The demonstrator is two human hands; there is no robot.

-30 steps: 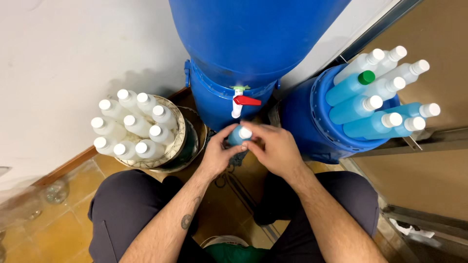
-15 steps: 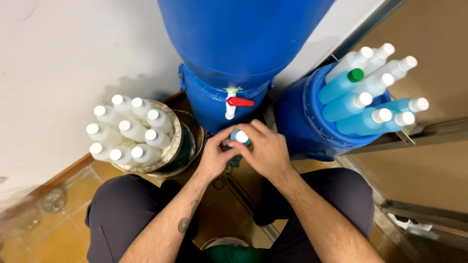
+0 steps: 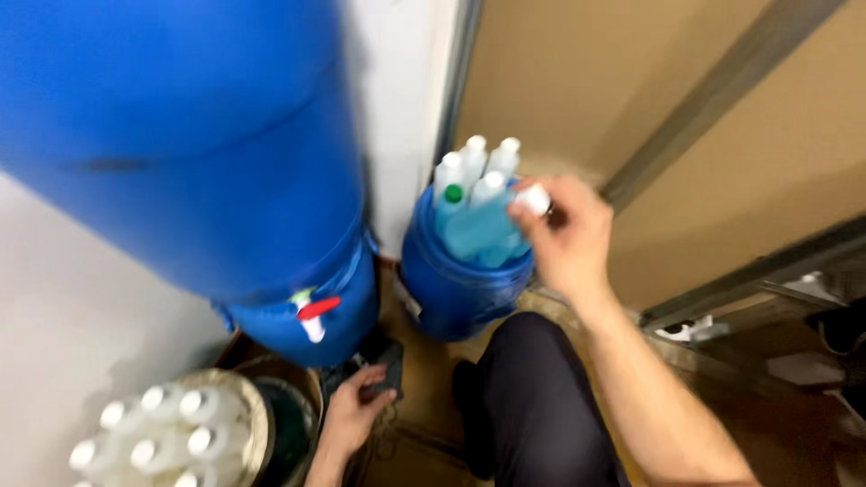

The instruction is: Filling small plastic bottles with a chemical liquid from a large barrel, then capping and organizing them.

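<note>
My right hand (image 3: pixel 566 242) is raised over a small blue bucket (image 3: pixel 451 293) and grips a blue-filled bottle (image 3: pixel 492 233) by its white-capped end (image 3: pixel 534 198). The bottle lies across several other capped bottles (image 3: pixel 474 162) that stand in the bucket. My left hand (image 3: pixel 354 413) is low near the floor, under the red-handled tap (image 3: pixel 316 311) of a large blue drum (image 3: pixel 180 144). Its fingers rest on a dark object (image 3: pixel 386 365) there and hold nothing. The whole frame is blurred by motion.
A round metal-rimmed container (image 3: pixel 260 424) at the bottom left holds several white-capped bottles (image 3: pixel 167 428). My dark trouser leg (image 3: pixel 541 406) lies beside the bucket. A brown wall with a metal rail (image 3: pixel 722 90) stands at the right.
Both hands were together on one bottle under the tap. The right hand has since carried the bottle up and right to the blue bucket, the left hand stayed low, and the view swung right.
</note>
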